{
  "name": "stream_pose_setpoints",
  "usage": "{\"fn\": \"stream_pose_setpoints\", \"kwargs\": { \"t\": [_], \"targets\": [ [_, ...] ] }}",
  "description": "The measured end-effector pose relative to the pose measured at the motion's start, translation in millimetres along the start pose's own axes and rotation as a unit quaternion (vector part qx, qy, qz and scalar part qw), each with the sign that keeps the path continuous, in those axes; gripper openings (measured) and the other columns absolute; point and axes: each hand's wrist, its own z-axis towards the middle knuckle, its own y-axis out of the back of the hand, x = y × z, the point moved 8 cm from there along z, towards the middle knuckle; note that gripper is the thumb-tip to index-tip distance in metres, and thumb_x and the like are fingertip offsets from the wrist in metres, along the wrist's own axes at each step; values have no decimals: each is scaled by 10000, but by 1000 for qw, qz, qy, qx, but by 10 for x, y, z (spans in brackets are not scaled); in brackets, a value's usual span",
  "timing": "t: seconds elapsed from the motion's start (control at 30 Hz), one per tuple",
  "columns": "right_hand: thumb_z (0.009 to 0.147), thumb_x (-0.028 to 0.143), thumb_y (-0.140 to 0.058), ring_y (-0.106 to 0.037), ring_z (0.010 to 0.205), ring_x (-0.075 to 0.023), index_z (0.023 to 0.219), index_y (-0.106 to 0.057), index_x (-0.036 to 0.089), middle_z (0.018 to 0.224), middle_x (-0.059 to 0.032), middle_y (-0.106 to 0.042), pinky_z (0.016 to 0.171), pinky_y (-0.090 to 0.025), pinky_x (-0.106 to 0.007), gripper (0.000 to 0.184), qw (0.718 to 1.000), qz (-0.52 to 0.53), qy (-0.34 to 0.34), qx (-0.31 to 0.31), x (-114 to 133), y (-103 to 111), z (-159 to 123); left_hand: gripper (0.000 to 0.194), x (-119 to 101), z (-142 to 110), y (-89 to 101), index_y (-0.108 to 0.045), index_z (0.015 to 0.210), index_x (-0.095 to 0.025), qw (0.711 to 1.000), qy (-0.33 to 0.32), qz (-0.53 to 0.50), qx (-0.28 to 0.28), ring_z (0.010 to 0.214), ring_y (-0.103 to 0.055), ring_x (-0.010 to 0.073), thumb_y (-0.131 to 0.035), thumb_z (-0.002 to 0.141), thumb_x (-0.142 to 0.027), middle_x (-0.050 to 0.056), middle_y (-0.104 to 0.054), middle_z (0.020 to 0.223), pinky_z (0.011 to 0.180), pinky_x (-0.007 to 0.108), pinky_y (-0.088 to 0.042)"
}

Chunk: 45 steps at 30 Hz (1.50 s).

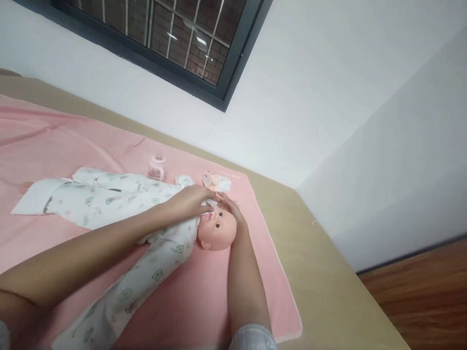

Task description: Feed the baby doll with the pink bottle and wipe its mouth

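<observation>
A baby doll (219, 231) in a white printed sleepsuit (153, 262) lies on a pink blanket (204, 296), head toward the right. My left hand (191, 200) is closed, pinching a white cloth (207, 208) against the doll's mouth and cheek. My right hand (233, 211) rests flat on top of the doll's head, fingers stretched out toward the left hand. A second white printed garment (91, 197) lies spread out behind my left arm.
A small pink baby bottle (156, 166) stands on the blanket at the back. A small pack of wipes (219, 182) lies beyond the doll's head. The blanket covers a tan table (321, 272) set against a white wall under a dark-framed window (204, 53). Wooden floor (423, 296) shows at right.
</observation>
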Motion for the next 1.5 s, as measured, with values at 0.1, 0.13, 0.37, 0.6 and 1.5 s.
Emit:
{"fn": "stream_pose_setpoints", "kwargs": {
  "t": [0.1,0.13,0.37,0.6,1.5],
  "targets": [
    [712,370,-701,-644,1093,-237,1035,-640,244,1057,-29,-724,1080,-412,-431,352,1000,-6,-3,3,-5,9,2,201,28,11,20,-673,898,-175,1000,0,4,-4,837,-635,233,-514,787,-223,60,-718,899,671,276,-405],
    [714,374,-700,-638,1107,-238,1039,-640,245,1061,-28,-723,1082,-411,-433,355,1000,-8,-5,5,-5,8,1,190,43,14,31,-671,879,-170,1000,0,7,-4,822,-632,231,-516,786,-229,61,-714,878,665,275,-401],
    [742,388,-686,-601,1177,-236,1064,-629,247,1083,-28,-717,1096,-398,-438,357,1000,-15,-10,-1,11,-22,-21,127,65,-27,44,-650,762,-178,998,-21,-33,51,685,-595,177,-556,770,-264,6,-670,742,586,248,-352],
    [739,356,-688,-648,1096,-225,1053,-637,244,1077,-20,-714,1100,-394,-432,337,1000,14,-14,12,-50,31,15,202,45,-61,-59,-704,887,-223,994,-23,-60,94,728,-615,174,-556,752,-251,-15,-697,830,606,243,-373],
    [740,411,-685,-592,1193,-235,1054,-627,253,1125,-30,-701,1088,-408,-432,357,1000,-11,-9,8,-3,-18,-9,110,127,-7,-17,-638,762,-177,998,-13,0,59,672,-574,192,-549,741,-238,21,-650,734,570,262,-313]
  ]
}}
